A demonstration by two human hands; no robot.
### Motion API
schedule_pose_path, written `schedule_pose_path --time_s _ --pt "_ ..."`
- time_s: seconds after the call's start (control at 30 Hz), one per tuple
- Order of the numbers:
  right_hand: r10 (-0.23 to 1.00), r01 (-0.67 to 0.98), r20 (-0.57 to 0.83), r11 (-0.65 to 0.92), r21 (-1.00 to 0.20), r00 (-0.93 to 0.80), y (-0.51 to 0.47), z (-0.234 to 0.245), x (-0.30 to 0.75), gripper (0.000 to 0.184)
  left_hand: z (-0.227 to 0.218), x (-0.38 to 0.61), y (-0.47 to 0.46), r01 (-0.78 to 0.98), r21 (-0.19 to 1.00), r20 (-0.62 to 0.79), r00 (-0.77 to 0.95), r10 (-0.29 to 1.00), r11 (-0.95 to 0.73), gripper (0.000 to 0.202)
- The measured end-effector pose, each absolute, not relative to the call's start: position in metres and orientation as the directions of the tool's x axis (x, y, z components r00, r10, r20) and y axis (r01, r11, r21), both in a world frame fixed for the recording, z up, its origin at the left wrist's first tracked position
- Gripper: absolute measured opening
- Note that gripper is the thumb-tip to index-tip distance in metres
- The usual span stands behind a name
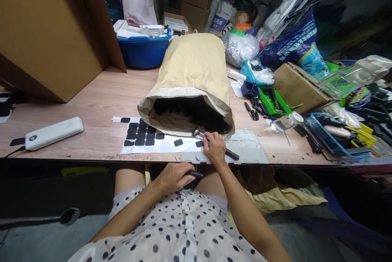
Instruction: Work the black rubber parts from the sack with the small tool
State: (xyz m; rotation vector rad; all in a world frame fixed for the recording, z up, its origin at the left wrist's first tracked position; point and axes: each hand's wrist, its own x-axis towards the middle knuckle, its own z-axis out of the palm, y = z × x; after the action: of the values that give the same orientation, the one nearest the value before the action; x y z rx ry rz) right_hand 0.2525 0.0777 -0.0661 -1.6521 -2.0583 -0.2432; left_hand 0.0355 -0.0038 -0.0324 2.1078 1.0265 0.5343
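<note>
My right hand (215, 148) rests at the table's near edge, fingers wrapped round a small hammer (199, 134) with a metal head and black handle. Its head points toward the mouth of a tan paper sack (191, 74) that lies on its side with dark parts inside. My left hand (173, 176) is below the table edge over my lap, closed on a slim black part (194, 174). A white sheet with several black rectangular pads (141, 134) lies just left of the hammer.
A white power bank (54, 132) lies at the left, a big cardboard box (52, 29) behind it. A blue basin (143, 51) stands at the back. Right of the sack: green tray (273, 101), black parts, plastic bottle (284, 122), bags. Two people are across the table.
</note>
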Motion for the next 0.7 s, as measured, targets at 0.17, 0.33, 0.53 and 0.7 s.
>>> schedule_pose_path --time_s 0.17,0.33,0.53,0.7 --pt "0.872 0.963 0.468 0.233 -0.138 -0.144 0.077 -0.066 0.250 0.020 -0.055 0.029 -0.023 0.794 0.605 -0.389 0.359 0.849 -0.059 0.021" --pt "0.864 0.963 0.485 0.231 -0.135 -0.139 0.078 -0.066 0.249 0.020 -0.075 0.025 -0.009 0.924 0.338 -0.618 0.072 0.783 0.181 0.037" --pt "0.869 0.962 0.476 0.232 -0.146 -0.138 0.077 -0.066 0.249 0.020 -0.062 0.027 -0.010 0.934 0.336 -0.667 0.143 0.731 0.123 0.040" --pt "0.875 0.965 0.466 0.219 -0.144 -0.129 0.076 -0.065 0.247 0.020 -0.021 0.033 0.006 0.691 0.719 -0.559 0.516 0.649 0.070 0.028"
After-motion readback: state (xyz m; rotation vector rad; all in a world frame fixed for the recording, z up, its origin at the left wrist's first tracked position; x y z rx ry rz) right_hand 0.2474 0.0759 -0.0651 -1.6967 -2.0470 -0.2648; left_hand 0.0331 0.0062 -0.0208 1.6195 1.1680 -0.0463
